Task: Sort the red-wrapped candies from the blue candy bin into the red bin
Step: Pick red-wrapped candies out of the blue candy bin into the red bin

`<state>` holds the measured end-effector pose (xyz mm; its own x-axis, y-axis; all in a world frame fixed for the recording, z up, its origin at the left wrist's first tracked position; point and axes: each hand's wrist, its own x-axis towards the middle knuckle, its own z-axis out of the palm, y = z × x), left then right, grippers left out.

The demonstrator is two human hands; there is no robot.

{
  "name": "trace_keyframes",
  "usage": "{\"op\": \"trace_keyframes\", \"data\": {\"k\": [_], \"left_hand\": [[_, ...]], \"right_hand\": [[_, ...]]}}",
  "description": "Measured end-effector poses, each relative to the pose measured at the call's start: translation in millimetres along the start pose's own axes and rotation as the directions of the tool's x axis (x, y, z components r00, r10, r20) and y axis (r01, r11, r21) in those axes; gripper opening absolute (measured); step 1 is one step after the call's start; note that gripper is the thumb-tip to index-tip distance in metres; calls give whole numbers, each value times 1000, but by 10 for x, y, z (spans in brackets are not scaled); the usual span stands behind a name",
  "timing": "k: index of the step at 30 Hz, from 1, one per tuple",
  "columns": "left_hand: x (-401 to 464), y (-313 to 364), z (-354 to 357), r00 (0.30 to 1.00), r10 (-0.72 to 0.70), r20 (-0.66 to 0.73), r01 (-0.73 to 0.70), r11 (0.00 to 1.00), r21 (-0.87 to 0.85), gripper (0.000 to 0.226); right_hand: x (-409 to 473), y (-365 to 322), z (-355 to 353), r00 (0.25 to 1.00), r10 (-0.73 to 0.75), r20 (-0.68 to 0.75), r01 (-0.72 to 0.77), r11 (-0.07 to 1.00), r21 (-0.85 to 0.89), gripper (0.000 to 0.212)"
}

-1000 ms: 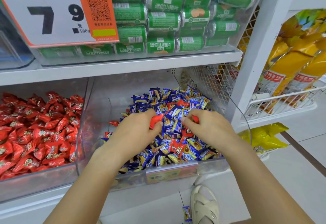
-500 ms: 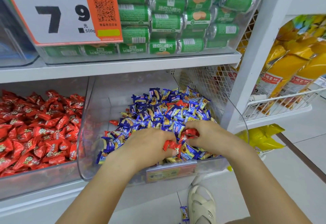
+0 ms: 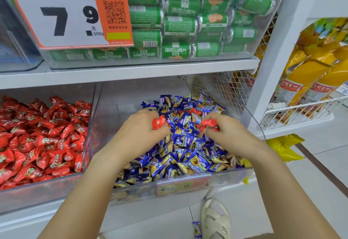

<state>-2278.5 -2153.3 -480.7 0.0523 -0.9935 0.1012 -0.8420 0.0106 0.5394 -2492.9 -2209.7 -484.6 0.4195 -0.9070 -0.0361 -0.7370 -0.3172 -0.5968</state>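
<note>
Both hands full: left hand (image 3: pixel 139 135) pinches red candies (image 3: pixel 159 122), right hand (image 3: pixel 228 135) grips another red bunch (image 3: pixel 209 124) over the blue bin (image 3: pixel 188 184). Risk: overstuffed fingers could spill pieces before reaching the red bin (image 3: pixel 37 191).

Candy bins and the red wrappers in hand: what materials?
Blue candy bin: clear rigid plastic, probably acrylic; contents show through its walls. Red-wrapped candies in the left hand and right hand: thin glossy film, likely plastic; it crinkles and glints. Red bin: looks the same clear plastic.
</note>
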Motion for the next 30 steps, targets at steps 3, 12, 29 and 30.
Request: {"op": "trace_keyframes", "data": {"k": [3,12,29,30], "left_hand": [[35,46,32,996,-70,-57,68,997,-36,24],[256,80,109,992,-92,-91,90,996,-20,15],[478,50,457,973,-82,218,22,964,265,51],[472,50,458,969,-78,234,12,963,270,47]], "right_hand": [[170,-2,13,970,40,-240,-21,997,79,8],[503,-28,94,950,104,-294,-62,987,150,32],[388,-91,93,998,-54,36,47,987,154,12],[369,-86,40,998,-61,-21,64,980,191,13]]}}
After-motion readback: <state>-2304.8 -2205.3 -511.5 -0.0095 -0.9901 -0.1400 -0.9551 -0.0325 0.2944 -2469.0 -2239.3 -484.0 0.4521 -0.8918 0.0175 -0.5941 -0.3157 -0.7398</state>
